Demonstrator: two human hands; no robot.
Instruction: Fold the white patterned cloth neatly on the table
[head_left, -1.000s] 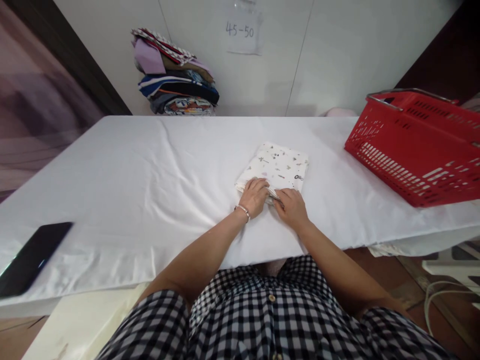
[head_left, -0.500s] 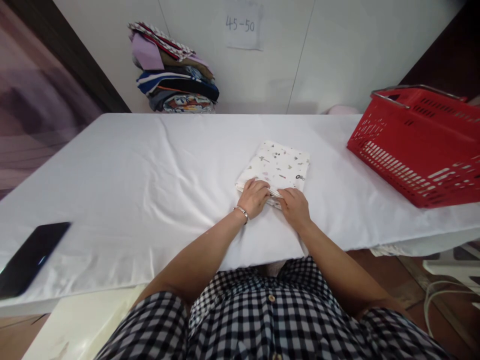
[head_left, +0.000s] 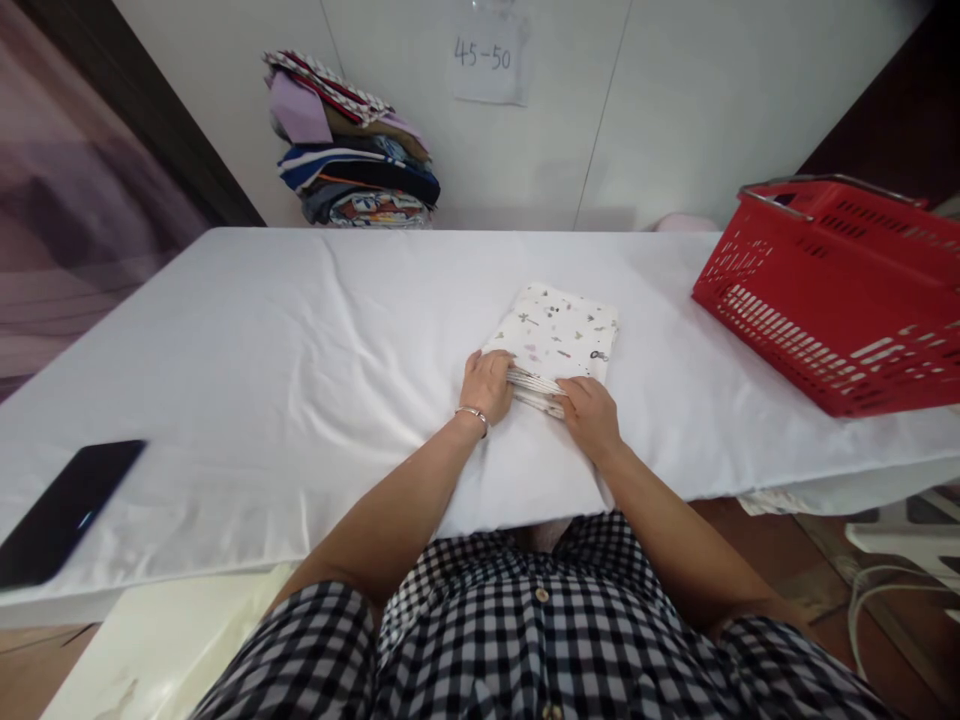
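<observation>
A white cloth (head_left: 562,325) with small scattered prints lies folded in several layers on the table in front of me. Its layered near edge faces my body and shows between my hands. My left hand (head_left: 489,385), with a bracelet at the wrist, grips the near left corner. At the near right part of that edge, my right hand (head_left: 590,412) pinches the layers, thumb toward the middle. Parts of the fingers on both hands are hidden by the fabric. Whether it is a garment or a plain cloth I cannot tell.
A white sheet covers the table (head_left: 247,330). On the right stands a red plastic basket (head_left: 847,290) with metal handles. A black phone (head_left: 67,510) lies at the near left. Folded clothes (head_left: 352,150) are stacked against the far wall, left of a paper sign (head_left: 489,58) reading 45-50.
My left hand has slid left along the near edge to the corner, and more of the layered edge shows between my hands. My right hand has stayed in nearly the same place.
</observation>
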